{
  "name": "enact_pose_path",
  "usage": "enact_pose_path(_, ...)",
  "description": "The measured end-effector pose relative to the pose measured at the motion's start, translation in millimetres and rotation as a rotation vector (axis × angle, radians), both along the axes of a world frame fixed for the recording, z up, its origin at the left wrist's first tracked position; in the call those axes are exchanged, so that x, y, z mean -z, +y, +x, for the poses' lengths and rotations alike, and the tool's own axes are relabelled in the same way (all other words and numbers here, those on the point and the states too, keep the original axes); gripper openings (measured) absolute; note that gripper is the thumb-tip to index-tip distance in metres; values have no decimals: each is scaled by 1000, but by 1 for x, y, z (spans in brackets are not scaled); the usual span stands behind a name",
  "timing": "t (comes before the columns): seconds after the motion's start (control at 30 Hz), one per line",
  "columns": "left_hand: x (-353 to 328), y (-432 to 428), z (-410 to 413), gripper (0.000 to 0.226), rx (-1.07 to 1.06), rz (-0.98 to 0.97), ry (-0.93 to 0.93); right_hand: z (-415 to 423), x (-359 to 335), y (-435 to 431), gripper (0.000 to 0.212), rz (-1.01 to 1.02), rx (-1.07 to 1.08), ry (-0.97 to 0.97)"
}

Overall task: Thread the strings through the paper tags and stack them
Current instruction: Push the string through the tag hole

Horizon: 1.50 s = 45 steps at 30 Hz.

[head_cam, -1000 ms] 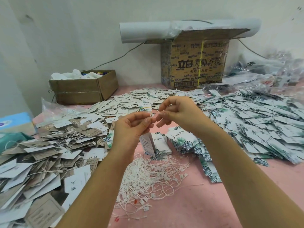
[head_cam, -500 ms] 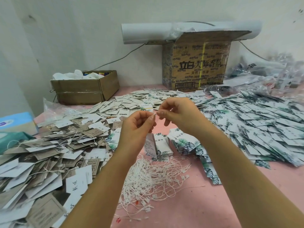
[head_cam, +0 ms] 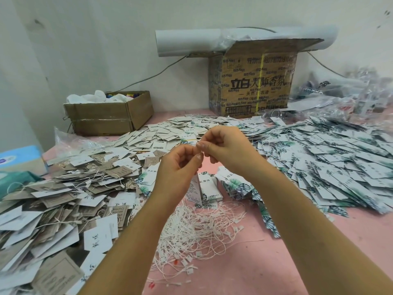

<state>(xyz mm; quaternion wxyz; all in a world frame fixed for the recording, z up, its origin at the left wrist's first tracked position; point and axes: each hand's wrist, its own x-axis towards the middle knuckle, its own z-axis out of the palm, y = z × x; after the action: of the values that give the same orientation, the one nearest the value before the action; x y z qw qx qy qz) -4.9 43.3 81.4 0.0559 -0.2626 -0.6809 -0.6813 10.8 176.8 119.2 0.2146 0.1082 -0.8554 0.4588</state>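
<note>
Pink tabletop [head_cam: 276, 262] carried leaf-printed tags [head_cam: 329, 162] at 3 o'clock and loose strings [head_cam: 197, 228] at 6 o'clock of the hands. Left hand [head_cam: 180, 167] and right hand [head_cam: 227, 150] met fingertip to fingertip, pinching something too fine to see, likely a string. A slip could drop it into that tangle.

Soft, even light fills your view; it is bright, with only faint, soft-edged shadows on the pink table [head_cam: 308, 269]. The wide lens bows the wall [head_cam: 63, 50] and stretches the near corners. Print on the far carton [head_cam: 255, 86] reads sharp, while the plastic bags [head_cam: 357, 96] far right look smeared, with small glints. The string [head_cam: 197, 144] pinched between your left hand [head_cam: 178, 167] and right hand [head_cam: 225, 145] barely resolves.
</note>
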Motion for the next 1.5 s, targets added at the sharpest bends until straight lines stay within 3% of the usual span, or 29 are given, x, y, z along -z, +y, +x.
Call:
enact_pose_path(0.87, 2, -2, -1, 17, -80, -131, 110, 2, 2, 4, 7, -7, -22, 38)
enact_pose_path(1.07, 3, -3, -2, 19, -105, -182, 177, 2, 1, 6, 13, -106, -100, -93)
enact_pose_path(1.3, 4, -4, -4, 20, -123, -142, 166, 4, 1, 9, 12, -223, -217, -171)
enact_pose_path(1.4, 2, -5, -1, 6, -97, -68, 148, 4, 2, 9, 13, -286, -275, -198)
enact_pose_path(1.5, 0, -6, 2, 15, -77, -19, 144, 5, 2, 9, 13, -310, -299, -217)
